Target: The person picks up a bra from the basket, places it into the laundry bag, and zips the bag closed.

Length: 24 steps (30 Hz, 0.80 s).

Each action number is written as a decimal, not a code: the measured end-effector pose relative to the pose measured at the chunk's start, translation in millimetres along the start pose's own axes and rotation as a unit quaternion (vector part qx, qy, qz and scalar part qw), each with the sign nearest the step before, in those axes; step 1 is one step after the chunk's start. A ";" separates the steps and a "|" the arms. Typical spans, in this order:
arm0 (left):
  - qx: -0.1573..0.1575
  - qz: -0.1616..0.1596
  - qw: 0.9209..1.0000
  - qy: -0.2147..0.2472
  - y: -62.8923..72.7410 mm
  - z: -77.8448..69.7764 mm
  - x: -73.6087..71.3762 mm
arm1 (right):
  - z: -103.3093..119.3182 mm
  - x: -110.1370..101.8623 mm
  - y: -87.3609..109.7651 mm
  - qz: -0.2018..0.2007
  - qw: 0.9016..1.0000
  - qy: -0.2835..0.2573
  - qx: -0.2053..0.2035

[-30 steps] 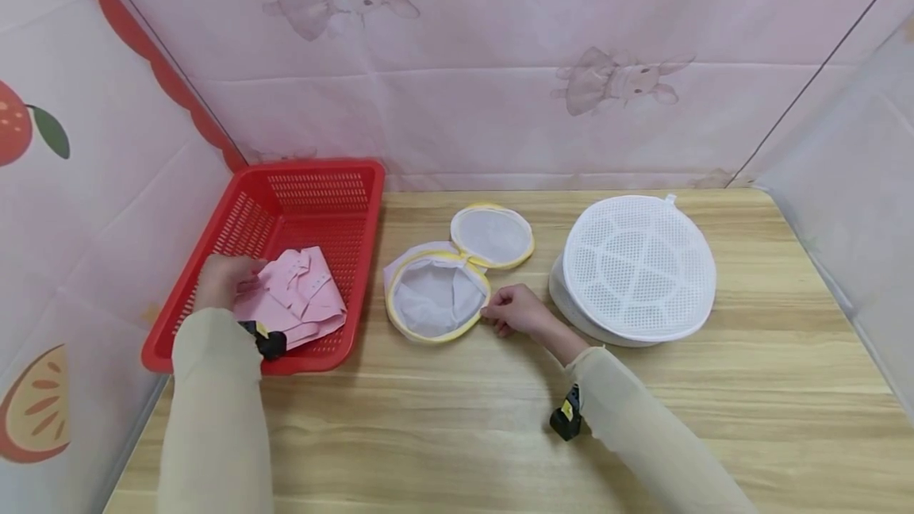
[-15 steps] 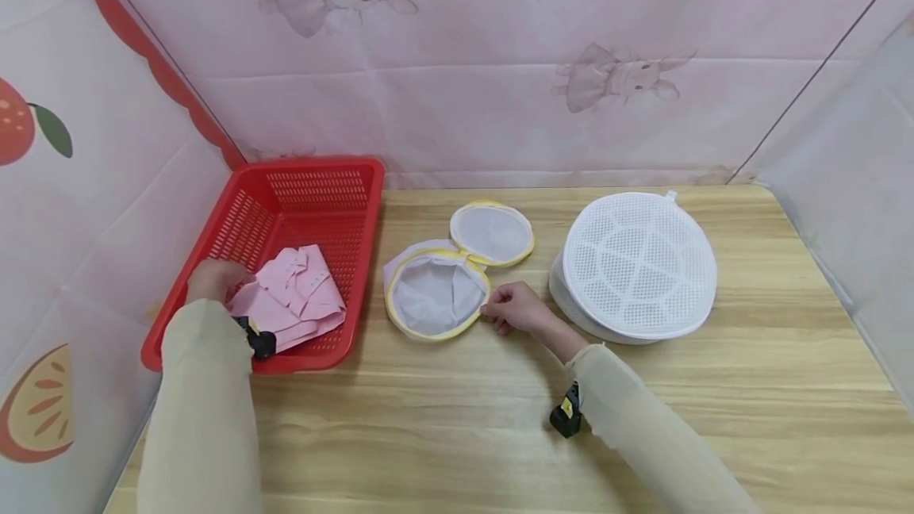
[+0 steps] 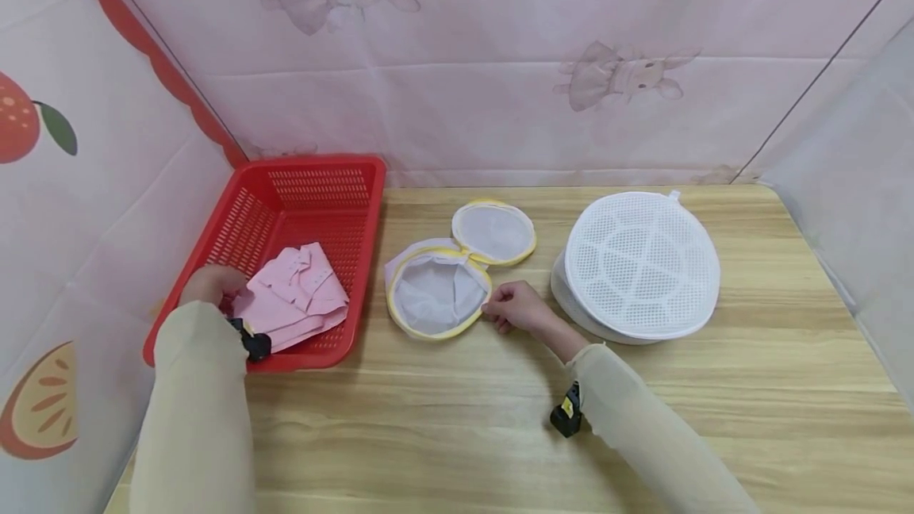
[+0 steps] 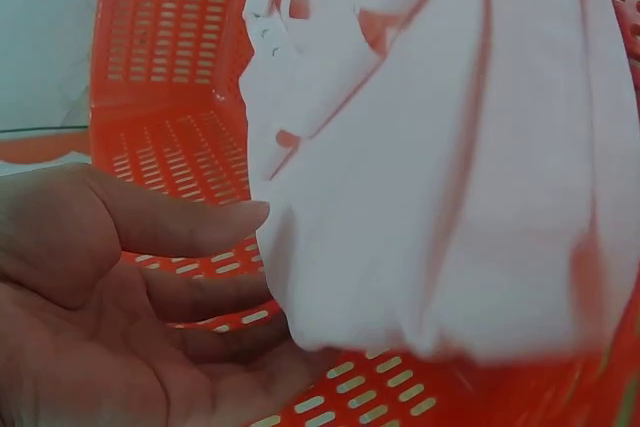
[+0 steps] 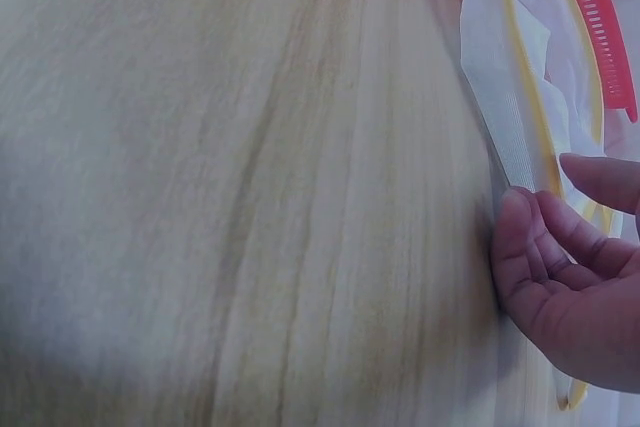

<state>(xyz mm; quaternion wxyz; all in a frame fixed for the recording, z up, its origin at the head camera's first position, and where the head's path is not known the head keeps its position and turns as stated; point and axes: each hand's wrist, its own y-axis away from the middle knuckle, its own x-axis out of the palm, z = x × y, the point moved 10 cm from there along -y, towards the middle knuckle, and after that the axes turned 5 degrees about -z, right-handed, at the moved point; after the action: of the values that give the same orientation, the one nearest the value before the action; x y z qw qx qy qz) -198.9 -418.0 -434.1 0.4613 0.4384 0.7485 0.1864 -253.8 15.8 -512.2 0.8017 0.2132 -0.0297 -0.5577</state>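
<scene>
A folded pink garment (image 3: 296, 292) lies in the front part of the red basket (image 3: 371, 260). At its left edge is my left hand (image 3: 213, 285); in the left wrist view the thumb reaches the fabric's edge (image 4: 430, 187) and the other fingers extend low beside it, partly hidden. A small white mesh laundry bag (image 3: 432, 300) with yellow trim stands unzipped on the table, its round lid (image 3: 494, 233) folded back. My right hand (image 3: 520, 308) pinches the bag's rim on the right side between thumb and fingers.
To the right stands a larger round white mesh laundry bag (image 3: 643, 268), its top closed. The wooden table (image 3: 443, 419) runs up to a printed pink curtain (image 3: 471, 125) at the back. A printed white sheet (image 3: 93, 260) hangs close beside the basket on the left.
My left hand has drawn back leftward from over the garment to its edge. The garment has stayed almost in place. My right hand and the small laundry bag have kept still.
</scene>
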 end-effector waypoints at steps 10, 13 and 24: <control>-0.004 0.020 0.999 0.027 -0.8 -1.7 7.1 | -1.6 0.3 -1.1 -0.003 1.000 0.008 0.009; -0.006 0.023 1.000 0.015 0.7 -1.6 6.6 | -1.1 0.4 -1.4 -0.003 1.000 0.010 0.003; -0.011 0.014 1.000 0.002 10.1 3.8 1.4 | -2.2 -0.2 -1.4 -0.003 1.000 0.005 0.001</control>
<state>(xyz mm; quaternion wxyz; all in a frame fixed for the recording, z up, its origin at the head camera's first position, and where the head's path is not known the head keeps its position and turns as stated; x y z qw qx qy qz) -191.0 -411.8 -429.8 0.4619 0.4435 0.7409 0.2024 -254.4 16.3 -514.7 0.7997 0.2168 -0.0259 -0.5593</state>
